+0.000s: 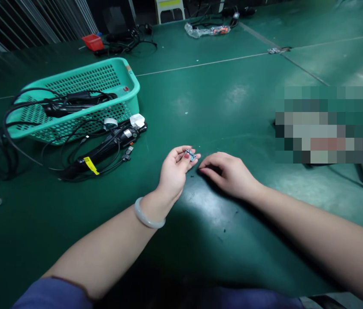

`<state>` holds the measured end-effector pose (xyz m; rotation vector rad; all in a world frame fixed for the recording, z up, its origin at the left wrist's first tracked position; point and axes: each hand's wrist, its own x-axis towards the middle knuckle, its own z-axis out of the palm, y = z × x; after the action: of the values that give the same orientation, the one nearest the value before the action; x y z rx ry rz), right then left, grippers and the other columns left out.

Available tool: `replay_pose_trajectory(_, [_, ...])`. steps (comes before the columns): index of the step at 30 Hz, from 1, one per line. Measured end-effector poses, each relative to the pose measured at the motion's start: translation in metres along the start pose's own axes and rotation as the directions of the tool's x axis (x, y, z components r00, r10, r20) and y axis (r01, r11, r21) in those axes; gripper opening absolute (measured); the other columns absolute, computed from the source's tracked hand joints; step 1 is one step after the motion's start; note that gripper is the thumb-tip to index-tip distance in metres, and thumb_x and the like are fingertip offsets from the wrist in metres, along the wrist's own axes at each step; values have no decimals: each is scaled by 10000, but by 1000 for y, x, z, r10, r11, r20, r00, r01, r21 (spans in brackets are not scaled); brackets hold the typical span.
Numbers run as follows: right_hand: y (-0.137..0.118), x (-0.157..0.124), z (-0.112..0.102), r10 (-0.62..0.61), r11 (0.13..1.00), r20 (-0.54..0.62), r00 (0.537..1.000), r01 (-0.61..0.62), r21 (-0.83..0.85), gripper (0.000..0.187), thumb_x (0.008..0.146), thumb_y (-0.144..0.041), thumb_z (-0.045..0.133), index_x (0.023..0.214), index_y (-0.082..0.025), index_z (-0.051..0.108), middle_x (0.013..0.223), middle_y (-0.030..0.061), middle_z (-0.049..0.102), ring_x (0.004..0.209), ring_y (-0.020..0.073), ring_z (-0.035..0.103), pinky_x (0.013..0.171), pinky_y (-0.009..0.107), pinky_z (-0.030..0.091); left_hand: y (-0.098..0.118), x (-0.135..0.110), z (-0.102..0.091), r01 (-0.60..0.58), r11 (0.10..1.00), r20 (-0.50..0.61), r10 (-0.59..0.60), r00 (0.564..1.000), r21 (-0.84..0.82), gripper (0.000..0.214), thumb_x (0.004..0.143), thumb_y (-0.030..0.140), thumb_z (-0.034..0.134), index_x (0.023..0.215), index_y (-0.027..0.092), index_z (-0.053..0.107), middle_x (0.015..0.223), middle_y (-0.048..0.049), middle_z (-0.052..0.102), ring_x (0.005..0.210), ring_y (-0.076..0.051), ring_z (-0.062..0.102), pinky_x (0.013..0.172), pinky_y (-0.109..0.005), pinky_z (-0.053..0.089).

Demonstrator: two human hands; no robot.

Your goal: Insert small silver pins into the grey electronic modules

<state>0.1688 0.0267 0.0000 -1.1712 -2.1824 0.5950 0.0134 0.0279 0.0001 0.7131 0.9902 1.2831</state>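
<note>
Small grey rectangular part (190,155) sits pinched at the fingertips of the left hand (174,172), raised just above the dark green table mat (233,107) that fills the whole scene, near its middle. On the left of the mat a teal plastic mesh basket (129,81) lies tilted, with black cables (23,141) coiled inside it and spilling out over its near rim. Just near of the basket lies a long black rod-shaped power tool with a yellow label (104,150), a white plug block (137,120) at its far end. At the far edge are a small red plastic tray (93,42) and a crumpled clear plastic bag (203,31). The left hand's thumb and fingers are clamped on the part, palm turned up. The right hand (229,174) lies palm down just right of it, fingers close together with their tips on the mat, gripping nothing that shows. A pale jade-coloured bangle (147,216) circles the left wrist.
</note>
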Motion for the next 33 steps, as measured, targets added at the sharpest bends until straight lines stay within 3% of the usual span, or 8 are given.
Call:
replay_pose_trajectory(3, [0, 0, -4, 203, 955, -44, 978, -188, 229, 174, 851, -339, 575, 874, -194, 668, 834, 38, 699, 741, 162, 613, 703, 306, 483, 0, -1, 0, 12, 1000, 23, -12, 1000, 15, 92, 842, 126, 545, 923, 135, 589, 869, -26, 647, 828, -103, 668, 855, -285, 512])
replay_pose_trajectory(8, [-2, 4, -5, 382, 738, 49, 923, -336, 585, 299, 755, -457, 667, 832, -169, 647, 761, 37, 683, 639, 130, 599, 609, 267, 487, -1, -2, 0, -6, 999, 74, 2, 997, 51, 106, 818, 154, 592, 922, 143, 611, 857, -32, 668, 815, -89, 647, 841, -265, 510])
replay_pose_trajectory(13, [2, 4, -6, 442, 557, 89, 893, -351, 752, 273, 704, -414, 739, 798, -174, 650, 699, 8, 671, 602, 102, 594, 601, 239, 497, -3, -1, -2, 6, 999, 114, -12, 993, 53, 142, 790, 185, 636, 927, 152, 624, 873, -31, 674, 812, -93, 643, 814, -259, 512])
replay_pose_trajectory(18, [8, 2, -3, 452, 425, 115, 885, -327, 844, 248, 709, -332, 752, 917, -204, 710, 754, 2, 697, 656, 99, 618, 677, 244, 515, -2, -3, -2, 0, 998, 135, -8, 991, 62, 144, 771, 183, 661, 909, 155, 633, 854, -20, 665, 791, -78, 638, 736, -206, 517])
replay_pose_trajectory(23, [8, 2, -3, 449, 430, 87, 889, -300, 852, 223, 653, -316, 790, 829, -199, 718, 728, 4, 702, 628, 108, 619, 668, 265, 524, -2, -4, -2, 0, 996, 156, -14, 988, 89, 182, 751, 226, 691, 910, 151, 643, 837, -20, 668, 720, -64, 625, 694, -196, 518])
replay_pose_trajectory(29, [0, 3, -9, 461, 607, 29, 887, -339, 719, 154, 672, -316, 761, 734, -181, 717, 638, -2, 676, 560, 98, 576, 596, 249, 498, -3, -4, -4, -7, 991, 207, -21, 978, 135, 264, 733, 307, 710, 958, 171, 681, 861, -33, 696, 699, -78, 622, 733, -245, 520])
replay_pose_trajectory(33, [-5, 2, -12, 454, 657, 0, 891, -335, 675, 147, 669, -312, 750, 734, -184, 720, 654, 3, 682, 576, 113, 588, 609, 269, 511, -2, -5, -4, 1, 988, 233, -37, 972, 153, 277, 735, 320, 706, 977, 184, 704, 843, -35, 710, 696, -93, 629, 745, -271, 517])
